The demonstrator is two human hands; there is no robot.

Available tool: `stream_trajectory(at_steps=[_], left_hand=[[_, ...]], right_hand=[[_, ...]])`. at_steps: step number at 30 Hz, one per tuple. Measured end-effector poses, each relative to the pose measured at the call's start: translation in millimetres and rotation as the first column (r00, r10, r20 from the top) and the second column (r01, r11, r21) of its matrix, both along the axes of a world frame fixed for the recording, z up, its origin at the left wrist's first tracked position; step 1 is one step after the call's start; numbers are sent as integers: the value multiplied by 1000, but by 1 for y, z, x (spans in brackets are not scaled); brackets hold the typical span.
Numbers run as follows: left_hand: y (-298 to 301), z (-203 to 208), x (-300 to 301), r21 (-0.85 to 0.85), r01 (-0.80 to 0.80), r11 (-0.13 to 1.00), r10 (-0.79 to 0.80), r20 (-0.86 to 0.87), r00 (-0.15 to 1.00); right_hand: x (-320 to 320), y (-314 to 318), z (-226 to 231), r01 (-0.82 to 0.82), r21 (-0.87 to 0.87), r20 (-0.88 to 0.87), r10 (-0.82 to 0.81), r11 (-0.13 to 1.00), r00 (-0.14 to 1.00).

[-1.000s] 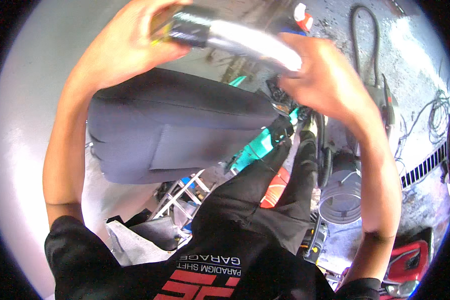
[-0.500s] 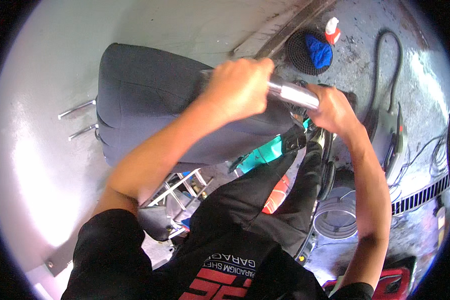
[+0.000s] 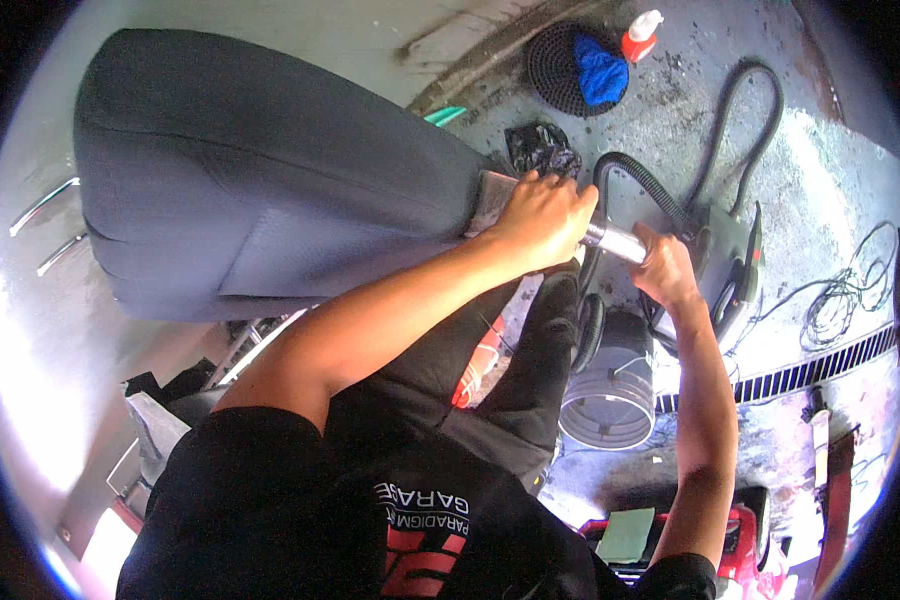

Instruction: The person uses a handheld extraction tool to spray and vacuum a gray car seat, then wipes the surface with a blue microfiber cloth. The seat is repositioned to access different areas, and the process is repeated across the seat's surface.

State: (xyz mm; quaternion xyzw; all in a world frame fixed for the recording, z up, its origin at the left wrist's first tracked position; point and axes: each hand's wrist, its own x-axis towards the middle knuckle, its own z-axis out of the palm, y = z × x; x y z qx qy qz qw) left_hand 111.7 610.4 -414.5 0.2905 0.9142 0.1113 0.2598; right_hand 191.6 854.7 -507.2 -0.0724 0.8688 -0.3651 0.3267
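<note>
A metal vacuum wand (image 3: 615, 240) is held in both my hands. My left hand (image 3: 545, 222) is closed around it close to its flat nozzle (image 3: 490, 200), and my right hand (image 3: 665, 268) wraps the tube farther right. The nozzle rests at the right end of a dark grey fabric car seat part (image 3: 270, 165), which lies across the left of the view. Two metal posts (image 3: 45, 207) stick out of its far left end. Behind my hands a ribbed black hose (image 3: 638, 172) curves along; how it joins the wand is hidden.
A grey machine (image 3: 722, 262) with a hose loop stands at right, near a clear bucket (image 3: 610, 425) and floor drain (image 3: 800, 370). Farther off are a black plastic bag (image 3: 545, 148), a round black grate (image 3: 550, 75) with a blue cloth (image 3: 600, 72), and a red-and-white bottle (image 3: 641, 38).
Both hands and the wand have moved along the seat part toward its right end. My view has shifted right, so the seat part now sits farther left.
</note>
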Motion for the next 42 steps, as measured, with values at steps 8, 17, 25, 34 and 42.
stream_trajectory(at_steps=[8, 17, 25, 34, 42], left_hand=[[28, -56, 35, 95, -36, 995, 18, 188, 982], [4, 225, -81, 99, 322, 941, -308, -133, 942], [-55, 363, -163, -197, 357, 913, -391, -179, 903], [-83, 237, -86, 11, 295, 956, -283, -245, 927], [-66, 137, -36, 203, 325, 923, -293, -174, 940]], right_hand=[[39, 37, -14, -60, 271, 109, 31, 961, 994], [-22, -5, 217, 250, -221, 49, -245, 943, 968], [-89, -121, 290, 291, -421, 57, -295, 859, 954], [-48, -117, 220, 181, -119, 36, -177, 976, 983], [17, -82, 179, 179, 71, 202, -190, 981, 961]])
